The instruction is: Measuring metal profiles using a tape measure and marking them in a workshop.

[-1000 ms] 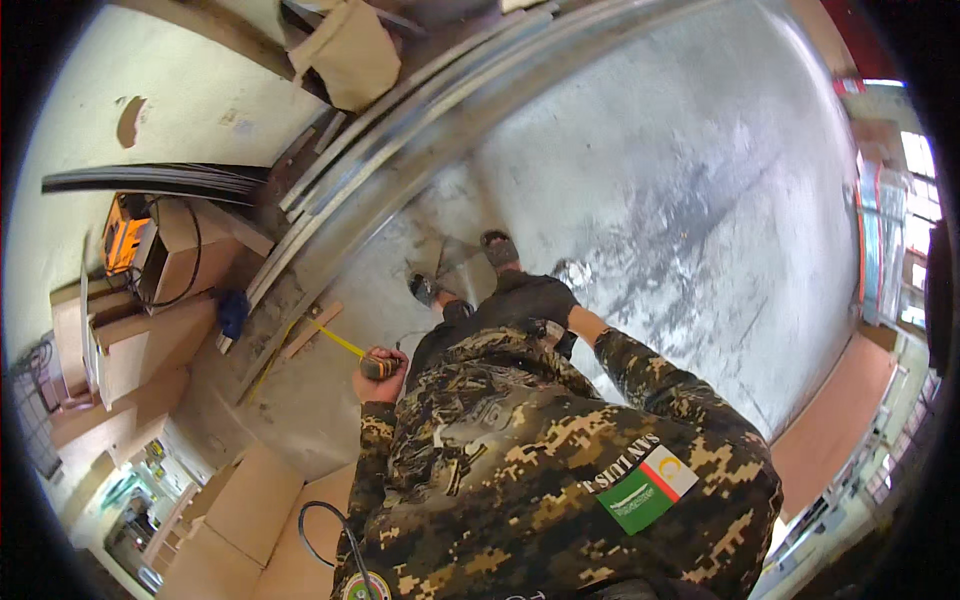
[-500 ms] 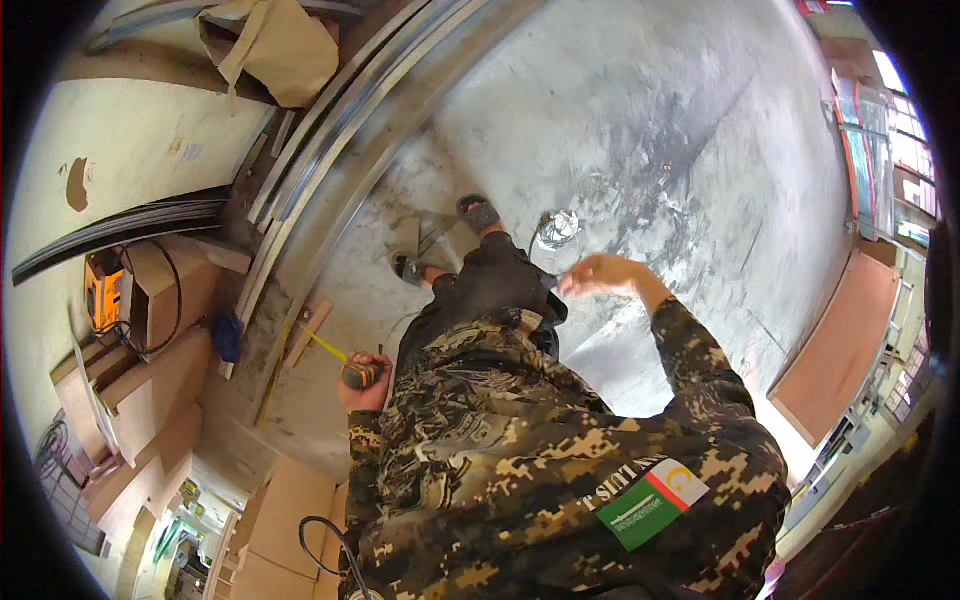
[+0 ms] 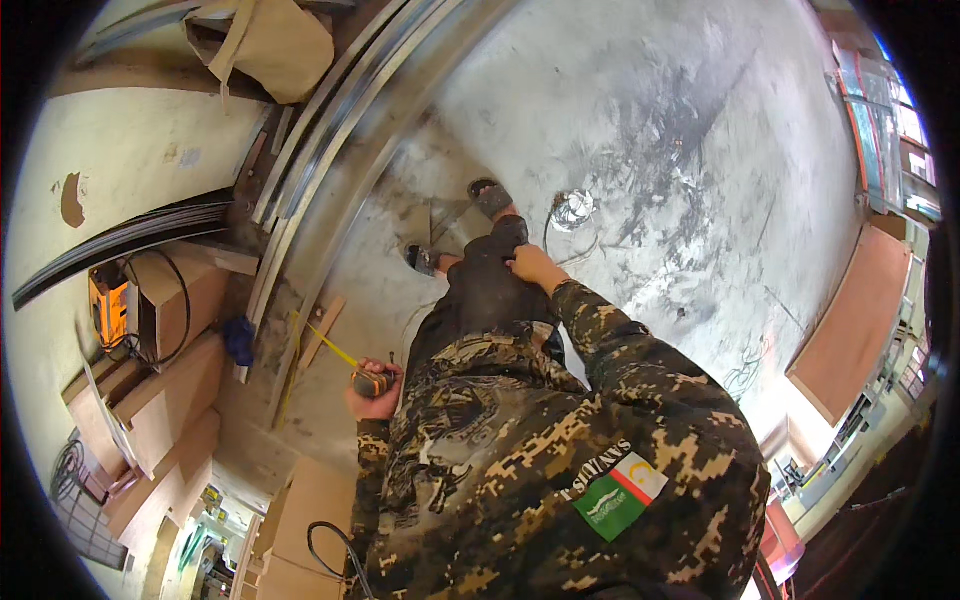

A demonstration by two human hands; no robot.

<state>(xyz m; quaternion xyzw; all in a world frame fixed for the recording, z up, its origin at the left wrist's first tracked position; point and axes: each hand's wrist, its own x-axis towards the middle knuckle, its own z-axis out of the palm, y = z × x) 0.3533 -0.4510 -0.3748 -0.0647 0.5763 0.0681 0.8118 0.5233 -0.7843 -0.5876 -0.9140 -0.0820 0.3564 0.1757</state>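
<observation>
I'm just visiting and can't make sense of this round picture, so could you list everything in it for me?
tape measure: one, dark case with yellow blade drawn out, in the left hand.
metal rails: several, grey, lying along the floor at upper left.
cardboard boxes: several, brown, stacked at left.
orange tool: one, on a box at far left.
blue cloth: one, beside the rails.
wire coil: one, pale, on the floor near the feet.
concrete floor: grey, scuffed.
sandals: two, dark.
left hand: grips the tape measure.
right hand: rests on the dark trouser leg.
</observation>
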